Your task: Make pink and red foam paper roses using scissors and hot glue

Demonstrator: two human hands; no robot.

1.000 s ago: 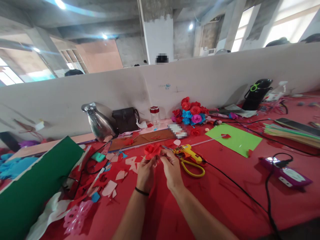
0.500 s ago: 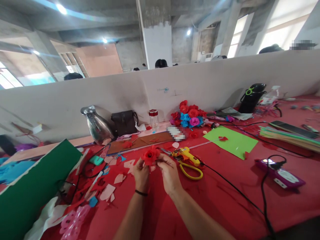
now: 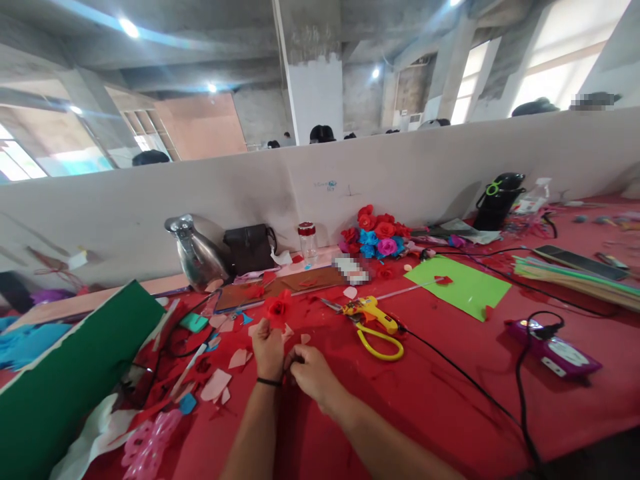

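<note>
A red paper rose (image 3: 279, 305) stands just beyond the closed fingers of my left hand (image 3: 269, 352), bloom tilted away from me. My left hand grips it from below, and the stem is hidden behind the fingers. Close beside my left wrist, my right hand (image 3: 313, 375) is closed with thumb and forefinger pinched together. What lies in that pinch, if anything, is too small to make out. To the right, a yellow glue gun (image 3: 370, 310) lies across yellow-handled scissors (image 3: 383, 347).
Pink paper petals (image 3: 216, 385) and red scraps litter the left. A green board (image 3: 85, 360) stands at far left. Behind are a steel jug (image 3: 195, 257), a glass jar (image 3: 308, 243) and a paper flower bunch (image 3: 383, 233). Cords run right to a purple power strip (image 3: 555, 353).
The rose has moved left and slightly away from me. My right hand has come off the bloom and dropped down and left, beside my left wrist.
</note>
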